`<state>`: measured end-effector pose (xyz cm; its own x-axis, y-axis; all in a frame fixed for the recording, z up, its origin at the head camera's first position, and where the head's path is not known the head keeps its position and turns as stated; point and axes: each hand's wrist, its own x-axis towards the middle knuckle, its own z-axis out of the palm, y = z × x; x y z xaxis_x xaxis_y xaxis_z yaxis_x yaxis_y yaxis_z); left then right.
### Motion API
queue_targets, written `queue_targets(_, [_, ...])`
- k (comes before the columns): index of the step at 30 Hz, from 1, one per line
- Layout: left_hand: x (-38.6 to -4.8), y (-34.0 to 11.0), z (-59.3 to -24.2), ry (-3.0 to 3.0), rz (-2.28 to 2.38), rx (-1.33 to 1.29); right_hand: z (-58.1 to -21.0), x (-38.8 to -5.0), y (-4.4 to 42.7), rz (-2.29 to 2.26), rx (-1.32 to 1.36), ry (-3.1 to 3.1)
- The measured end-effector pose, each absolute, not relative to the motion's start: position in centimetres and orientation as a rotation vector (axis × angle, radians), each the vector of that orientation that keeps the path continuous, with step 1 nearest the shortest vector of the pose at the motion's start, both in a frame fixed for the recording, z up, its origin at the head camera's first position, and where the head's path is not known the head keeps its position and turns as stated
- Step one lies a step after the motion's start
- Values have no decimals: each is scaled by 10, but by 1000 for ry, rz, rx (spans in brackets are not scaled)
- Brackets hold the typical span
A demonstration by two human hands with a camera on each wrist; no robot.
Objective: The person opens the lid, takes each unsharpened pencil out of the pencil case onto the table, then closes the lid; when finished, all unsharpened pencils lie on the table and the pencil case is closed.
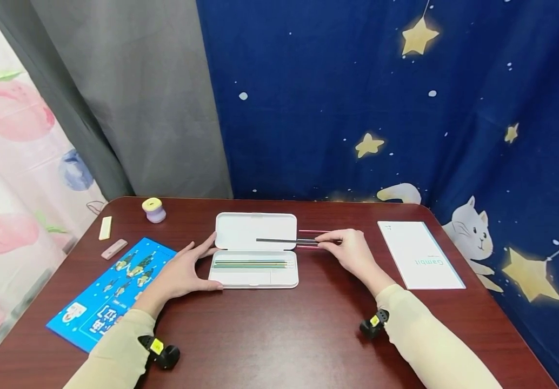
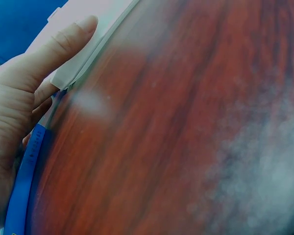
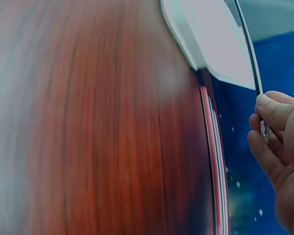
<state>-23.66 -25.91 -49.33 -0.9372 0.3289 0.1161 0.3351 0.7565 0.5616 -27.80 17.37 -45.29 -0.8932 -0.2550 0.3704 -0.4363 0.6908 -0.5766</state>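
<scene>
Reddish table (image 1: 270, 335) — case (image 1: 255, 226), pencils (image 3: 213, 147), blue book (image 1: 111, 292), white booklet (image 1: 420, 256), two small bars (image 1: 114, 249) — perhaps a spool (image 1: 154, 211).

Dark pencil (image 1: 279, 240) above open white case (image 1: 243, 279)

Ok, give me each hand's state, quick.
Left hand: open, thumb and fingers spread against the pencil case at its left side.
Right hand: closed, holding a dark pencil between thumb and fingers.

A starry blue curtain (image 1: 328, 102) hangs behind the table (image 1: 270, 340).
</scene>
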Motion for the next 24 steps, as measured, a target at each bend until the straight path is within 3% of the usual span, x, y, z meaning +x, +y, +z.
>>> queue_targets(13, [-238,-256,-494,-2933,-941,-558,-459,-269,243,967,391,-2713])
queue_targets(24, [-238,-260,-495,-2924,-948,-568,-475,-269,263,938,380,-2755])
